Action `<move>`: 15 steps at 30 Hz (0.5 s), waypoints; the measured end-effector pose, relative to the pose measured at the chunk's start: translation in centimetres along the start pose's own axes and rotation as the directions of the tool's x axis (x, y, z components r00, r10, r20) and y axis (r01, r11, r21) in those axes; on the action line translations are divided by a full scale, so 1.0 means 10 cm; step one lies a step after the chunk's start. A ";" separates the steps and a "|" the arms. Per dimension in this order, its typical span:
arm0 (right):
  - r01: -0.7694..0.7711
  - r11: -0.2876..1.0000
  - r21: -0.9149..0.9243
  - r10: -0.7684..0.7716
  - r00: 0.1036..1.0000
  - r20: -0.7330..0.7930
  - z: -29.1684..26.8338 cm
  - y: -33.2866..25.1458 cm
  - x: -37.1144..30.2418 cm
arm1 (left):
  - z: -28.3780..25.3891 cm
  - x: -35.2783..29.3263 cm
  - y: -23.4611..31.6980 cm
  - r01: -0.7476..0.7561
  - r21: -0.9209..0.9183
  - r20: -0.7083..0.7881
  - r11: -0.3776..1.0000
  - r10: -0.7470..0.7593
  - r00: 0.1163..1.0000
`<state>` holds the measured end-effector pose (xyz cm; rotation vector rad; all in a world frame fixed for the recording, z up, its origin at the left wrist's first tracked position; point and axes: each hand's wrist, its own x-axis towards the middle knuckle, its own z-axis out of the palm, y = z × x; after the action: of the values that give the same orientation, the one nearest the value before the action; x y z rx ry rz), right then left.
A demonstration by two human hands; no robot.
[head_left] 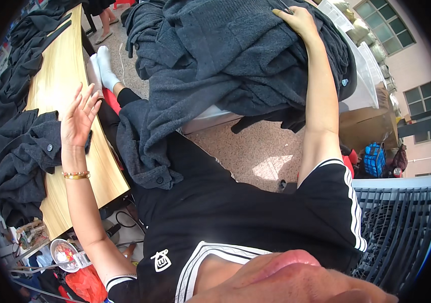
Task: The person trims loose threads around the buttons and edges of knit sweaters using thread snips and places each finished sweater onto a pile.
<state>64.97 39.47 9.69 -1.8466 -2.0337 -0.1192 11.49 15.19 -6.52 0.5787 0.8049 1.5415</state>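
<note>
My left hand (80, 117) is raised over the wooden tabletop (54, 91), palm showing and fingers spread, holding nothing. Just left of it lies a dark grey knit garment (23, 144) with a button. At the top right, my right hand (300, 24) rests on a large heap of dark grey knit garments (225, 55). A thin, dark metal tool (288, 8), which looks like thread snips, sticks out between its thumb and fingers; most of it is hidden. One buttoned garment end (150, 156) hangs from the heap across my lap.
Clear plastic bins (364, 76) stand beside the heap, with a cardboard box (369, 126) and a blue checked bag (374, 159) nearby. A bowl (64, 252) and a red plastic bag (87, 283) sit below the table's near end. Another person's legs (105, 22) show beyond.
</note>
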 end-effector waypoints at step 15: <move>-0.341 0.057 0.938 -0.751 0.605 0.266 0.42 -2.49 -1.87 | 1.01 -0.19 -0.61 0.322 -0.220 0.528 0.921 -0.165 0.833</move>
<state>40.83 20.01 4.39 -0.4346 -1.7864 1.8892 23.29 15.04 -4.61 0.5868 0.2214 1.1638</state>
